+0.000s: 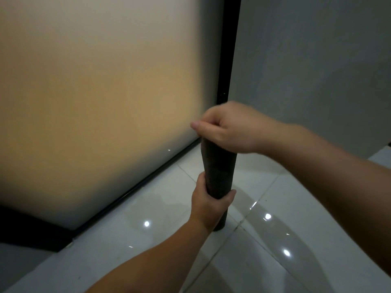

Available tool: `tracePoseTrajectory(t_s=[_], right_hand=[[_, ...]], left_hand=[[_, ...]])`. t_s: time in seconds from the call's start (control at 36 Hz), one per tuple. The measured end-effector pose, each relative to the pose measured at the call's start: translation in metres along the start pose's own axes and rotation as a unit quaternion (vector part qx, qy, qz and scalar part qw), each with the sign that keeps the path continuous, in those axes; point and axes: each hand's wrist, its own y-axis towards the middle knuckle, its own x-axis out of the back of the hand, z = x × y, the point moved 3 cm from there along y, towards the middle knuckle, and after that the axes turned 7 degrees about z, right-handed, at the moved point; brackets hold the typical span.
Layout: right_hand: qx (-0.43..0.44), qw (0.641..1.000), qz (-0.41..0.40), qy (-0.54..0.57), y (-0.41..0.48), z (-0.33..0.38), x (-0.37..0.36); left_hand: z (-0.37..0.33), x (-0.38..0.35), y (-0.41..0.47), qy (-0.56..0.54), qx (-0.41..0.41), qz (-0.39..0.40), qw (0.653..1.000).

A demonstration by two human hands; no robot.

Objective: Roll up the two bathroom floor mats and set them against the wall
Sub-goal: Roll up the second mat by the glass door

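Observation:
A dark rolled-up mat (pixel 219 170) stands upright on the glossy white tile floor (pixel 264 208), its lower end resting on the tiles near a frosted glass panel (pixel 105 92). My left hand (pixel 208 203) wraps around the roll's lower half. My right hand (pixel 229 129) covers and grips the roll's top end. The roll stands a little apart from the glass and from the grey wall (pixel 317 60) behind it. Only one mat is in view.
A black frame post (pixel 229 49) separates the frosted glass from the grey wall. A black track (pixel 135 187) runs along the glass bottom. Light spots reflect on the tiles at lower right.

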Motion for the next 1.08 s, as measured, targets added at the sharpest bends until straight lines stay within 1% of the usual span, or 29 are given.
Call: tracePoseTrajectory(t_s=[0.06,0.11,0.14,0.17,0.22,0.28,0.31,0.36,0.42,0.47,0.56,0.61,0.64,0.72,0.81,0.86,1.0,1.08], right_hand=[[0.019,0.999,-0.003,0.026,-0.001,0.002,0.004],[0.027,0.999,-0.005,-0.042,-0.005,0.003,-0.01],[0.017,0.996,-0.008,-0.09,-0.007,0.003,-0.019],[0.001,0.994,-0.021,-0.11,-0.008,0.002,-0.024],[-0.029,0.997,-0.033,-0.06,-0.008,-0.004,-0.019],[-0.031,0.999,-0.015,-0.033,-0.007,-0.007,-0.009],[-0.021,0.999,-0.001,-0.042,-0.008,-0.009,-0.005],[-0.002,0.995,0.037,-0.093,-0.01,-0.011,0.004],[0.002,0.988,0.081,-0.134,-0.012,-0.015,0.019],[-0.007,0.983,0.127,-0.136,-0.013,-0.019,0.034],[-0.021,0.955,0.239,-0.174,-0.006,-0.011,0.037],[-0.027,0.927,0.31,-0.21,0.003,0.003,0.028],[-0.023,0.914,0.333,-0.232,0.008,0.011,0.021],[-0.023,0.882,0.383,-0.274,0.026,0.029,-0.007],[-0.009,0.857,0.435,-0.277,0.042,0.05,-0.049],[0.006,0.839,0.465,-0.282,0.051,0.068,-0.076],[0.072,0.832,0.488,-0.255,0.07,0.114,-0.124],[0.113,0.824,0.499,-0.243,0.072,0.142,-0.149]], left_hand=[[0.0,-0.002,0.002,0.008,0.002,0.001,1.0],[0.006,-0.004,0.0,0.012,0.014,0.008,1.0],[0.009,-0.005,-0.002,0.011,0.024,0.012,1.0],[0.011,-0.006,-0.004,0.014,0.032,0.017,0.999],[0.012,-0.008,-0.002,0.03,0.038,0.021,0.999],[0.007,-0.008,0.002,0.046,0.04,0.027,0.998],[0.002,-0.008,0.005,0.053,0.042,0.031,0.997],[-0.01,-0.003,0.01,0.078,0.041,0.035,0.996],[-0.027,0.006,0.011,0.129,0.033,0.036,0.99],[-0.042,0.021,0.011,0.195,0.015,0.038,0.98],[-0.058,0.049,0.003,0.262,0.002,0.046,0.964],[-0.063,0.072,-0.007,0.307,0.002,0.052,0.95],[-0.064,0.083,-0.013,0.333,0.009,0.06,0.941],[-0.061,0.119,-0.026,0.387,0.031,0.081,0.918],[-0.051,0.153,-0.04,0.423,0.033,0.097,0.9],[-0.04,0.173,-0.052,0.433,0.049,0.111,0.893],[-0.007,0.227,-0.091,0.404,0.12,0.176,0.89],[0.004,0.258,-0.115,0.405,0.133,0.171,0.888]])
